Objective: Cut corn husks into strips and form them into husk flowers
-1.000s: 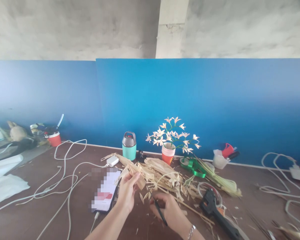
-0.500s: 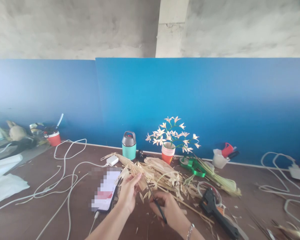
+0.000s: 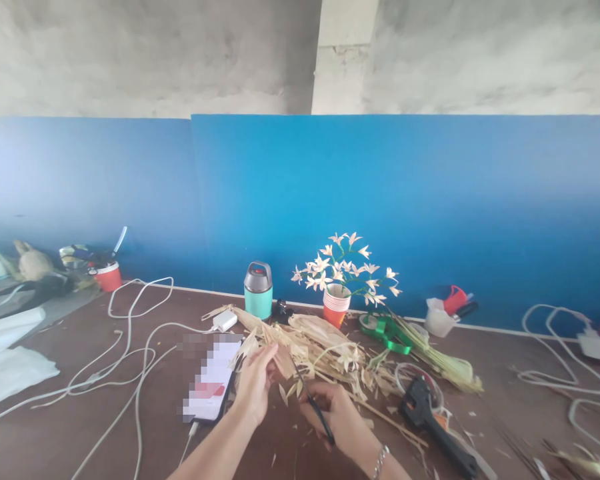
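Observation:
My left hand (image 3: pixel 254 385) pinches a pale dried leaf strip (image 3: pixel 281 360) above the brown table (image 3: pixel 80 433). My right hand (image 3: pixel 339 417) is closed round the handles of black scissors (image 3: pixel 311 400), whose blades point up toward the strip. A heap of dried leaf pieces (image 3: pixel 325 353) lies just beyond both hands. A phone (image 3: pixel 211 385) with a white cable lies on the table left of my left hand.
A red paper cup (image 3: pixel 336 305) holds handmade pale flowers (image 3: pixel 345 267) near a teal flask (image 3: pixel 258 290). A black glue gun (image 3: pixel 433 420), green ribbon (image 3: pixel 387 331), white cables (image 3: pixel 130 353), a charger (image 3: pixel 225 321) and another red cup (image 3: pixel 109 277) lie around. A blue panel (image 3: pixel 380 200) backs the table.
My hands and the scissors have stayed almost in place; my left hand has shifted the strip slightly. Nothing else has moved.

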Action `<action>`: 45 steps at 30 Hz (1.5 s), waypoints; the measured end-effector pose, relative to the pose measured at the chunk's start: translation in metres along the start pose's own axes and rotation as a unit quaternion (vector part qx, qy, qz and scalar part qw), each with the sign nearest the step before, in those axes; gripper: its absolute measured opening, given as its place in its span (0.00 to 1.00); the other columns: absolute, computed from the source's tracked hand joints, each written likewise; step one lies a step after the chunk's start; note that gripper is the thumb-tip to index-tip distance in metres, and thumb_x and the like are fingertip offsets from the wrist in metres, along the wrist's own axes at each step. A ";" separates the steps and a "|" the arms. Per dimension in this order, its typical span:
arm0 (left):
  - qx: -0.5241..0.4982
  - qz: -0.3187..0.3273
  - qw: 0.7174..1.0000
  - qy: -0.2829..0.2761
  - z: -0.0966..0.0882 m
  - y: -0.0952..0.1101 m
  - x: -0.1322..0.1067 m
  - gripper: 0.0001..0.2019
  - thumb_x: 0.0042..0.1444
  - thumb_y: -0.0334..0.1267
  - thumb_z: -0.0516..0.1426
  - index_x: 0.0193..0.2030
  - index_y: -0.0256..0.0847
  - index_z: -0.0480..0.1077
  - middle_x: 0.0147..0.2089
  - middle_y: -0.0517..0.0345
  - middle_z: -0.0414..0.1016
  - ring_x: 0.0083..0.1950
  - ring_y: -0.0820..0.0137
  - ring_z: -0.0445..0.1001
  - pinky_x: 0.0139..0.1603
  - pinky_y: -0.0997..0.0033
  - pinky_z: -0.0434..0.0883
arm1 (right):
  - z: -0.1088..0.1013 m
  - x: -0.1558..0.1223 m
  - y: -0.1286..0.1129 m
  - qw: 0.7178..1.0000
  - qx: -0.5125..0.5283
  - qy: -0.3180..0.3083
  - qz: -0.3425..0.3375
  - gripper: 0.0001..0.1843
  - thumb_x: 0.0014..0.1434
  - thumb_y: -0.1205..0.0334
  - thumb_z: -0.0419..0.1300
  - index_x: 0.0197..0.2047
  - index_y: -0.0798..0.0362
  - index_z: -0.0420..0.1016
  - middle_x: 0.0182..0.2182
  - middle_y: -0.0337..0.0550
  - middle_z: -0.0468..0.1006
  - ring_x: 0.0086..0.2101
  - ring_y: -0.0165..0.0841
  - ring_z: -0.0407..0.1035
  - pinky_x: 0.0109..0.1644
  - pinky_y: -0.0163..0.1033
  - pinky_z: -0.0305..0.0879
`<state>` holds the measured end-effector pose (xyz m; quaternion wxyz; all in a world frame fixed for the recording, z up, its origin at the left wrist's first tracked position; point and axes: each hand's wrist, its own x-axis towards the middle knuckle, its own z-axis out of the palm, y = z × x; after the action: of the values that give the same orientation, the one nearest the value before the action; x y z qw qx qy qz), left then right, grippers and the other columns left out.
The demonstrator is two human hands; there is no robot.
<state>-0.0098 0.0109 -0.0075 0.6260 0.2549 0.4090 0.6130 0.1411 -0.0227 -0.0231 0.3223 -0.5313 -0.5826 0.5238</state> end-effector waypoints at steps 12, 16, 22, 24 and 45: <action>0.054 0.002 0.998 -0.020 0.000 0.002 0.000 0.13 0.39 0.44 0.67 0.28 0.35 0.76 0.25 0.52 0.78 0.26 0.69 0.75 0.26 0.75 0.67 | -0.001 0.002 0.003 1.000 0.009 0.002 0.003 0.10 0.44 0.58 0.57 0.29 0.55 0.68 0.13 0.27 0.60 0.11 0.20 0.50 0.11 0.26 0.48; 0.045 -0.010 0.999 -0.028 0.001 0.002 0.000 0.14 0.39 0.44 0.67 0.28 0.35 0.77 0.25 0.52 0.79 0.26 0.69 0.75 0.26 0.76 0.67 | -0.002 0.001 0.002 1.000 0.001 -0.002 -0.017 0.08 0.46 0.59 0.57 0.28 0.55 0.68 0.13 0.27 0.59 0.12 0.20 0.49 0.13 0.26 0.48; 0.055 -0.003 0.998 -0.034 -0.001 0.003 0.002 0.13 0.40 0.44 0.66 0.27 0.35 0.76 0.26 0.53 0.79 0.27 0.69 0.76 0.28 0.76 0.68 | -0.004 0.000 -0.001 0.999 -0.016 -0.004 -0.035 0.06 0.45 0.61 0.58 0.25 0.55 0.67 0.14 0.29 0.60 0.14 0.20 0.49 0.16 0.27 0.46; 0.071 -0.001 0.997 -0.034 -0.002 0.004 0.003 0.12 0.40 0.44 0.66 0.26 0.36 0.76 0.25 0.54 0.78 0.26 0.69 0.75 0.27 0.76 0.68 | -0.005 0.000 -0.002 0.999 -0.024 0.001 -0.035 0.05 0.44 0.62 0.58 0.25 0.55 0.67 0.14 0.29 0.59 0.15 0.20 0.49 0.16 0.27 0.46; 0.247 0.069 0.964 -0.073 -0.017 0.011 0.017 0.15 0.41 0.51 0.62 0.21 0.39 0.73 0.21 0.59 0.71 0.29 0.64 0.71 0.30 0.70 0.64 | -0.010 -0.004 -0.006 0.996 -0.084 -0.009 0.026 0.08 0.45 0.59 0.61 0.27 0.55 0.70 0.14 0.32 0.63 0.13 0.22 0.53 0.14 0.27 0.47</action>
<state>-0.0313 0.0259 -0.0109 0.5276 0.4731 0.4823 0.5149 0.1492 -0.0231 -0.0142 0.2573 -0.5665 -0.6139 0.4859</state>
